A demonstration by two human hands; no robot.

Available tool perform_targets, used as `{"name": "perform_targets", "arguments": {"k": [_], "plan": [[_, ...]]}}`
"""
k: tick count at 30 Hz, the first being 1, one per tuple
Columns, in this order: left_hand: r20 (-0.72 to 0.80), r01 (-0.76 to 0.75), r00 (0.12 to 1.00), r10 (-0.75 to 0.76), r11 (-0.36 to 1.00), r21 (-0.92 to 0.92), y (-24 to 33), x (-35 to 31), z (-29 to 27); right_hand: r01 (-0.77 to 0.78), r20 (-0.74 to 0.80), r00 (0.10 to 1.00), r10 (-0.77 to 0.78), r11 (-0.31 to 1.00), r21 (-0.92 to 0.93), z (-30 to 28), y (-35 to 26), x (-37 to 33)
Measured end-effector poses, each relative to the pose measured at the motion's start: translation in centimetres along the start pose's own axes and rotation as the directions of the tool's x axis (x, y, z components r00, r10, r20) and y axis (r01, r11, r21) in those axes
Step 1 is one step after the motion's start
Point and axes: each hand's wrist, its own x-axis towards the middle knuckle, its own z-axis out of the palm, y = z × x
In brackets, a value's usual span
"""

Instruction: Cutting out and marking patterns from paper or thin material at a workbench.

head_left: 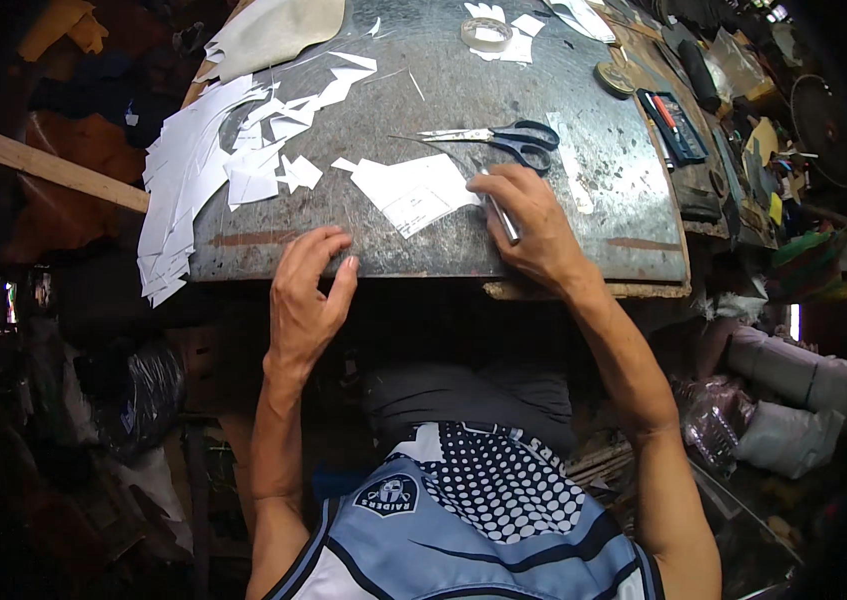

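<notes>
Head view: see an angular white paper piece with printed lines [415, 190] lying flat on the scuffed grey metal tabletop [503, 90]. Note right hand [535, 225] curled around a slim silver pen-like tool [511, 222], left hand [305, 280] loosely half-spread, apparently holding nothing. Judge light, bendable, easily creased, perhaps prone to sliding; pinch gently by an outer edge.

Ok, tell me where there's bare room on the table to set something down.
The widest bare patch lies between the scissors and the tape roll. A narrower one runs along the near edge of the table, between the left hand and right hand, below the marked paper. The left side is crowded with white scraps.
</notes>
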Motion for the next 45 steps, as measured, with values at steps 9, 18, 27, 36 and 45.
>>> {"name": "perform_targets", "arguments": {"k": [9, 18, 27, 36, 45], "plan": [[-0.084, -0.055, 0.995, 0.054, 0.998, -0.016, 1.7, -1.8, 1.7, 0.387, 0.27, 0.913, -0.307, 0.861, -0.329, -0.8, 2.6, 1.4], [-0.085, -0.092, 0.991, 0.1, 0.991, 0.094, 1.5, -1.2, 2.5, 0.291, 0.197, 0.948, -0.25, 0.932, -0.215, -1.3, 1.7, 0.7], [-0.087, -0.062, 0.994, 0.072, 0.991, 0.115, 0.8, -1.8, 2.0, 0.337, 0.219, 0.936, -0.276, 0.883, -0.327, -2.0, 1.9, 0.5], [-0.091, -0.062, 0.993, 0.073, 0.991, 0.122, 1.1, -1.6, 2.4, 0.468, 0.244, 0.884, -0.4, 0.778, -0.42, -1.4, 2.6, 1.8], [-0.101, -0.066, 0.992, 0.077, 0.992, 0.109, 1.2, -1.3, 3.0, 0.392, 0.12, 0.918, -0.377, 0.82, -0.418, -1.7, -1.2, -0.4]]}}
